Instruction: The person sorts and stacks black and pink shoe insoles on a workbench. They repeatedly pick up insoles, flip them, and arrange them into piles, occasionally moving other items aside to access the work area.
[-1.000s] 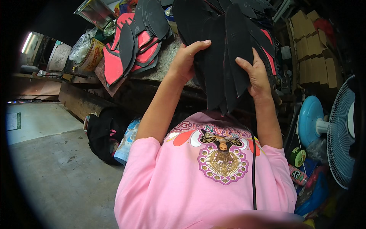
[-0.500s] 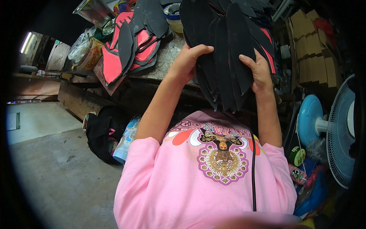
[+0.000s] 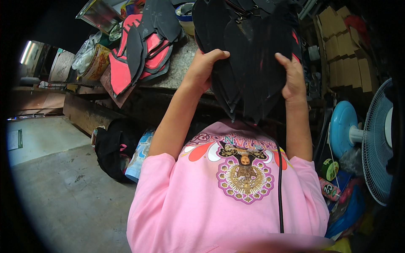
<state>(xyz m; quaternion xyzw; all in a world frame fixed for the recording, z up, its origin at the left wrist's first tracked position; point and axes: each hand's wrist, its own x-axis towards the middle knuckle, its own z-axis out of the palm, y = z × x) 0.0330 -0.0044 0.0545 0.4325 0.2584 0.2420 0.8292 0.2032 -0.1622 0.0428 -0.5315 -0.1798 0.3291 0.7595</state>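
Between my two hands is a fanned bundle of thin black sole-shaped pieces [image 3: 238,71], with their pointed ends hanging toward my chest. My left hand [image 3: 205,69] grips the bundle's left edge, thumb on top and fingers hidden underneath. On the right edge my right hand [image 3: 292,76] holds it the same way, thumb raised along the side. The pieces near my right hand are smeared by motion. A pile of similar black and pink-red pieces [image 3: 158,46] lies on the worktable [image 3: 182,71] to the left.
A tub with a blue rim [image 3: 184,17] stands behind the pile. Farther left are a metal tin [image 3: 97,17] and a yellow bucket [image 3: 95,63] holding a plastic bag. At right stand a fan [image 3: 377,135] and stacked brown cardboard pieces [image 3: 348,67]. A black cable [image 3: 280,189] hangs over my shirt.
The bundle in my hands has shifted, and its pieces on the right have swung closer together. My right hand has moved slightly right, my left slightly left.
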